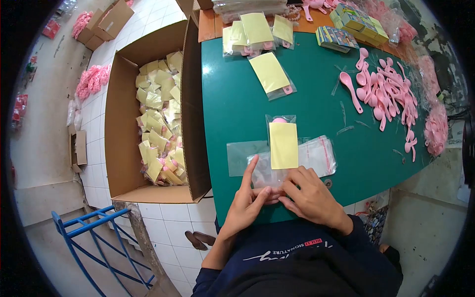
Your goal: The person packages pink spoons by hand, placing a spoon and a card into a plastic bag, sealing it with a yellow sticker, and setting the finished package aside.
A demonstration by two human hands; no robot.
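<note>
A clear plastic bag (277, 177) lies in front of me, with a yellow card (284, 146) and the pink end of a spoon (279, 120) inside it. At the bag's near end, my left hand (251, 200) holds its edge between thumb and lower fingers, index finger stretched out along the bag. My right hand (311, 195) pinches the same near edge from the other side, fingers bent. Under and beside this bag lie a stack of clear bags (318, 156) on the right and another clear bag (241, 158) on the left.
Pink spoons (381, 94) are heaped on the green table (232, 99). Packed bags with yellow cards (269, 73) lie at the back, beside stacks of printed cards (337, 38). A big cardboard box (121, 123) of packed bags stands left, near a blue metal frame (94, 222).
</note>
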